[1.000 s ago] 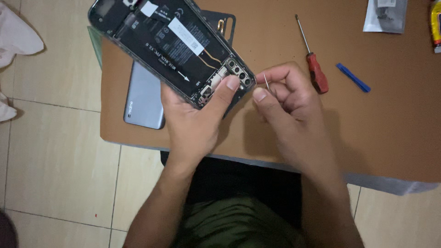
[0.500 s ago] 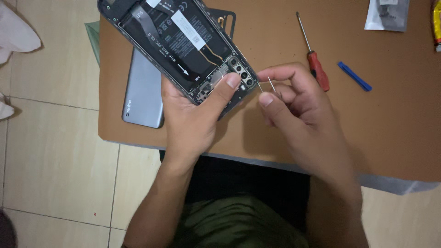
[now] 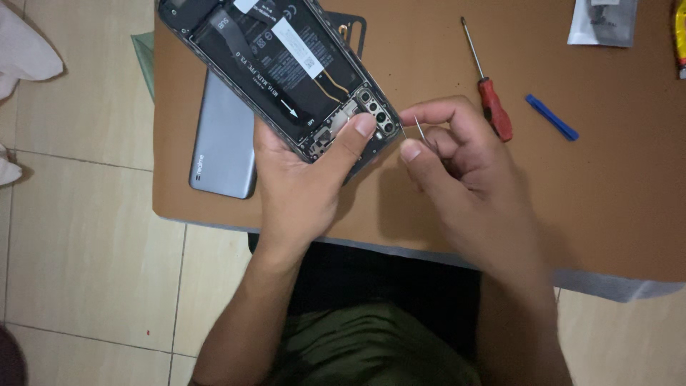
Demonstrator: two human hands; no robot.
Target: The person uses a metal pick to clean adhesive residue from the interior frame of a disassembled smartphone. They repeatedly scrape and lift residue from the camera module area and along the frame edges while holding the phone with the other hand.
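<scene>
Pale cloth (image 3: 25, 50) is seen at the far left on the tiled floor (image 3: 78, 243). A green sheet corner (image 3: 143, 61) shows under the left edge of the brown board (image 3: 607, 207). A grey back cover (image 3: 223, 146), a rounded rectangle, lies flat on the board, partly overlapped by the opened phone (image 3: 275, 61). The phone is held tilted above the board, insides up; a white rectangular label with dark print is stuck along its black battery, and a smaller white label is seen at the top edge. The phone's lower end is gripped by the left hand (image 3: 300, 189), fingers wrapped beneath, thumb pressed on the camera corner. Just right of that corner, a thin metal pin (image 3: 420, 132) is pinched between thumb and forefinger of the right hand (image 3: 471, 179), the other fingers curled in. Whether the pin touches the phone cannot be told. Farther right, a red-handled screwdriver (image 3: 487, 89) and a blue pry stick (image 3: 552, 117) lie on the board, apart. A grey-and-white rectangular packet (image 3: 602, 23) lies at the top right, a yellow object (image 3: 679, 36) at the edge.
</scene>
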